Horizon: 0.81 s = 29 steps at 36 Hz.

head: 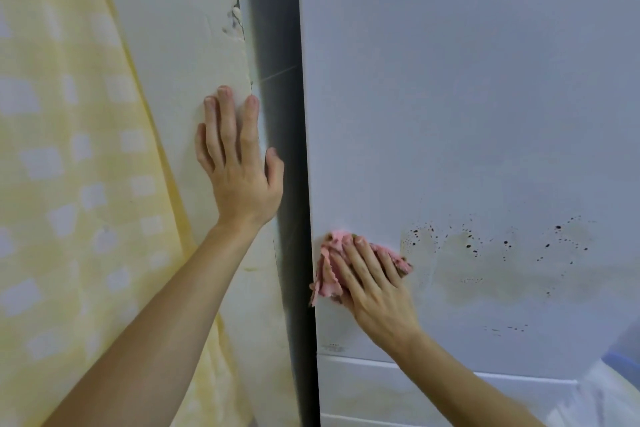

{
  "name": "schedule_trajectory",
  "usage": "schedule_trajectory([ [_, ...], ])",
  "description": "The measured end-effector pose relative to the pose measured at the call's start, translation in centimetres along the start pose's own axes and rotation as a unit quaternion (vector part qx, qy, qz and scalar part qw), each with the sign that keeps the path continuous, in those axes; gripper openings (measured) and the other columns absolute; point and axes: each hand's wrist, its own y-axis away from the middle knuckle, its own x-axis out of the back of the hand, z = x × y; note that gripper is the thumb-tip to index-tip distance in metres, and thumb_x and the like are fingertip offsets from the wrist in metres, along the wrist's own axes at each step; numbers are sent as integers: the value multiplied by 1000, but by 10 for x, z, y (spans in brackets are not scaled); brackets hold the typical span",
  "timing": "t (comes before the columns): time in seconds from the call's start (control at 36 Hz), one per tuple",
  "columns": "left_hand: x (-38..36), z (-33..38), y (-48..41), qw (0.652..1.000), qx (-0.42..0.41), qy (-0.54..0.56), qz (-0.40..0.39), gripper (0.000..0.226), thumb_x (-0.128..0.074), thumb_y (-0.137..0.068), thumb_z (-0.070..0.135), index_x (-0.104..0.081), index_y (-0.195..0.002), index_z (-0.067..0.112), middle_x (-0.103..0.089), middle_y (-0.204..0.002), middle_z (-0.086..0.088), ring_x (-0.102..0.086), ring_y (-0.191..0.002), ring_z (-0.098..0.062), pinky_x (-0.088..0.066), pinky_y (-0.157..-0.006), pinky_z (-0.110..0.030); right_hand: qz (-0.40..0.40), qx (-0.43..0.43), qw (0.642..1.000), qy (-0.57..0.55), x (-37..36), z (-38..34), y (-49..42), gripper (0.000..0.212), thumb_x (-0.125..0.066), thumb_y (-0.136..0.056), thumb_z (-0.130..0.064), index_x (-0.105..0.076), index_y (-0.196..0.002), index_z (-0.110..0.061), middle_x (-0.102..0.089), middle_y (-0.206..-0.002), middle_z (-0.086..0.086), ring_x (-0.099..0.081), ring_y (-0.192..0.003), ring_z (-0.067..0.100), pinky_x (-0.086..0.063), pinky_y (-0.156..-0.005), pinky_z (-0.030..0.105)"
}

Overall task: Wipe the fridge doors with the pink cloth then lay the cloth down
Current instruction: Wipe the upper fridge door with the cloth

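A pale grey-white fridge door [467,97] fills the right of the view, and the seam to a lower door [381,392] runs beneath it. On the far left hangs a yellow checked curtain [62,149]. Beside it stands a cream wall [173,28] whose right edge is chipped. Between the wall and the door runs the dark side of the fridge [280,114].

The left grip [239,163], a bare hand, lies flat on the wall beside that edge, with its fingers straight and pointing up, holding nothing. The right grip [374,288] is spread with its fingers straight and presses the pink cloth [327,274] against the fridge door, low down and just beside the door's left edge. The cloth is bunched under the fingers, its frilled edge showing on the left; the thumb is hidden. To the right of the cloth, dark specks [558,227] dot a faint yellowish stain [485,274] on the door.
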Motion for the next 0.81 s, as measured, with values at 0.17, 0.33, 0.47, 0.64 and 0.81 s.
schedule_trajectory([
  [0.17, -2, 0, 2, 1000, -2, -7, 8, 77, -63, -91, 12, -31, -160, 6, -30, -165, -29, -25, -154, -47, -21, -126, -60, 28, -56, 998, -28, 23, 5, -55, 55, -30, -111, -20, -23, -164, -9, -5, -174, 15, 2, -162, 30, 1, -132, 50],
  [0.33, -4, -6, 2, 1000, -17, -16, 19, 69, -60, -97, 15, -31, -160, 5, -33, -163, -31, -28, -153, -47, -24, -124, -60, 140, -108, 980, -91, 40, -1, -121, 55, -57, -105, -13, -42, -155, 4, -22, -170, 12, -10, -161, 26, -12, -131, 49],
  [0.47, -3, -5, 2, 1000, -14, -4, 17, 73, -64, -92, 10, -34, -158, 2, -33, -162, -32, -29, -152, -48, -25, -124, -61, 142, -110, 980, -90, 26, -10, -99, 57, -55, -108, -27, -38, -158, -6, -21, -171, 6, -13, -161, 20, -12, -132, 39],
  [0.64, 2, -8, 17, 999, -10, 37, -24, 69, -59, -98, 13, -31, -160, 0, -26, -166, -30, -20, -156, -47, -17, -126, -65, 48, -28, 996, -70, -5, -19, -18, 62, -67, -103, -37, -46, -156, -13, -37, -166, 4, -22, -159, 18, -14, -132, 37],
  [0.81, 3, -12, 44, 998, -1, 36, -45, 71, -57, -99, 22, -26, -161, 6, -25, -167, -26, -17, -157, -43, -15, -125, -65, 5, 0, 999, -39, -2, -13, -2, 79, -72, -98, -33, -30, -164, -16, -22, -173, 0, -13, -162, 17, -5, -133, 37],
])
